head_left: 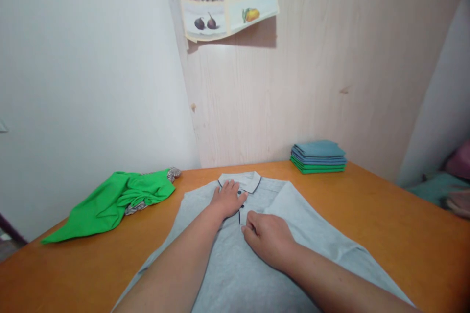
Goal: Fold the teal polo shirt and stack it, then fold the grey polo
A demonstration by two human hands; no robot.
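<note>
A light grey polo shirt (238, 264) lies front side up on the table, its collar (253, 182) pointing away from me. Dark piping edges the collar and the button placket. My left hand (228, 199) rests flat with fingers apart on the upper chest, just below the collar and partly over the placket. Lower down, my right hand (271, 238) is closed against the shirt, thumb and curled fingers beside the placket's lower part. Whether cloth is caught between those fingers is hidden. My forearms cover parts of the shirt front.
On the orange-brown table (396, 234), a crumpled bright green garment (110, 200) with patterned trim lies left. A stack of folded blue and green cloths (318, 156) sits at the back right. A fruit poster (227, 0) hangs on the wall behind.
</note>
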